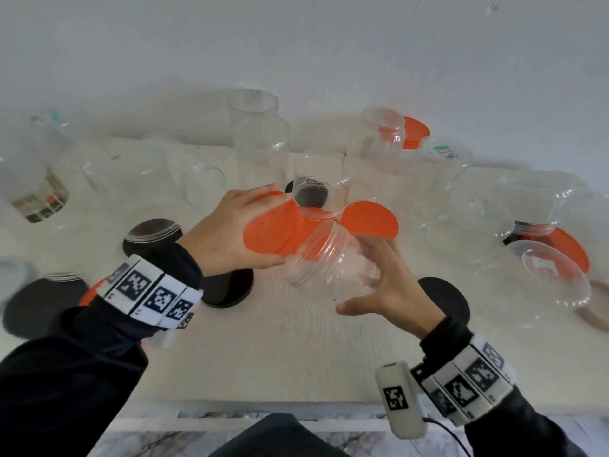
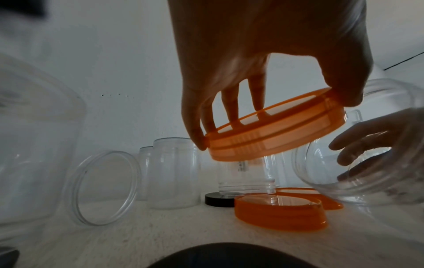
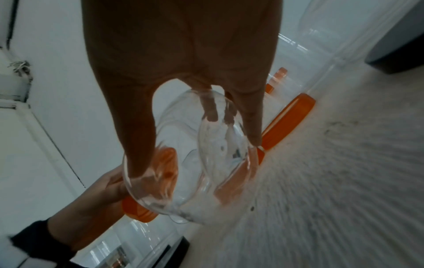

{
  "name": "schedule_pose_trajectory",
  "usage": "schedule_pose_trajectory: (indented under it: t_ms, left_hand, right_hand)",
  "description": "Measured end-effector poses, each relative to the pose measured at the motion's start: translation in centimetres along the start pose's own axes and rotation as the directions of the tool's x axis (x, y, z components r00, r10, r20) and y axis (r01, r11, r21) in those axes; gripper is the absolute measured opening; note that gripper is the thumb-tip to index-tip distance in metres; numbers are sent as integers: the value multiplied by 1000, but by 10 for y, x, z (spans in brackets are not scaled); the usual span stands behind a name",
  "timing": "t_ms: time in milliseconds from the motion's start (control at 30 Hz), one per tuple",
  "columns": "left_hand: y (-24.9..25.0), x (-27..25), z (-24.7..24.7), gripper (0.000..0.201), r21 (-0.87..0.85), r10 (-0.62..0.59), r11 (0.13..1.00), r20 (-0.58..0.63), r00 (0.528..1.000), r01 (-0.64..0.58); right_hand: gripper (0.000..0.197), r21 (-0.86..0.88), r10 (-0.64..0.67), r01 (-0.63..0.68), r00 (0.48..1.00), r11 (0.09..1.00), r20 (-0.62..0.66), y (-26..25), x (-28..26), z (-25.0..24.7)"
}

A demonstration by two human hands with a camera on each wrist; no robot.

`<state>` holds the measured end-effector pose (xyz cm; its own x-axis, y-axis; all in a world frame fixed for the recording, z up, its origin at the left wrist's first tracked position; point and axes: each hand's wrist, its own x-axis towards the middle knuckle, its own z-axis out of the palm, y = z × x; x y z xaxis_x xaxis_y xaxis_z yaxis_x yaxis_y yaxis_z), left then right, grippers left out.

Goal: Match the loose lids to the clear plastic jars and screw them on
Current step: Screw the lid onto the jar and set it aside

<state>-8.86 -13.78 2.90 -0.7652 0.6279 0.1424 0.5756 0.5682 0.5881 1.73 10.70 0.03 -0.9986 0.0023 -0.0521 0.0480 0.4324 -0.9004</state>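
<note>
My left hand (image 1: 230, 232) grips a wide orange lid (image 1: 273, 225) by its rim, held tilted above the table; the left wrist view shows its threaded side (image 2: 275, 134) with fingertips on both edges. My right hand (image 1: 375, 282) holds a short clear jar (image 1: 326, 262) from its base, fingers spread round it, the threaded mouth pointing up-left toward the lid. Lid and jar mouth are close, a small gap between them. The right wrist view shows the jar (image 3: 183, 163) with the orange lid (image 3: 137, 210) behind it.
Many clear jars stand or lie on the white table (image 1: 296, 351): a small one on a black lid (image 1: 321, 189), tall ones (image 1: 260, 143) behind. More orange lids (image 1: 370, 219) (image 1: 560, 245) and black lids (image 1: 227, 285) (image 1: 445, 298) lie around. The front edge is near me.
</note>
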Motion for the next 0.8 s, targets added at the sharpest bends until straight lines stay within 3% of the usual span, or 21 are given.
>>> schedule_pose_trajectory:
  t_ms: [200,367,567,800]
  left_hand:
    - [6,-1,7,92,-109,31,993,-80,996,-40]
    - [18,3,12,87,-158,126,977,-112,986,-143]
    - [31,10,24,90,-139,218,965,-45,975,-222]
    - [44,17,38,93,-98,292,953,67,954,-285]
  right_hand:
    - [89,-45,24,-24,1000,999,1,3,-5,-6]
    - [104,-61,70,-67,996,996,48,8,-14,-13]
    - [104,-88,113,-104,989,991,98,16,-20,-20]
    - [106,8,105,-106,990,994,96,23,-23,-15]
